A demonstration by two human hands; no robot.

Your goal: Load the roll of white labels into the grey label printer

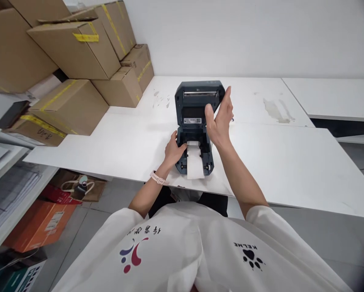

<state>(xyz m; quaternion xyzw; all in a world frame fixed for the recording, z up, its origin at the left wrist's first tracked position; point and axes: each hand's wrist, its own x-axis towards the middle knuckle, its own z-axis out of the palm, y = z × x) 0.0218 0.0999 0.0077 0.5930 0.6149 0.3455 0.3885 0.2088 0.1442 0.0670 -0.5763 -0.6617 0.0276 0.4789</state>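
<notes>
A dark grey label printer [210, 156] stands on the white table with its lid [200, 90] swung up and back. Inside the printer's body sits a white label roll [194, 149], and its paper strip [195, 168] hangs out over the front edge. My left hand [173, 152] grips the left side of the body, its thumb over the rim beside the roll. The right edge of the lid is in my right hand [220, 123], the thumb on the inner face and the fingers on the outer side.
Cardboard boxes [75, 48] with yellow tape are stacked at the back left, against the white wall [245, 36]. The white table [276, 162] has stains at the back right. Below left, a shelf [17, 194] holds papers, and an orange box [42, 223] stands on the floor.
</notes>
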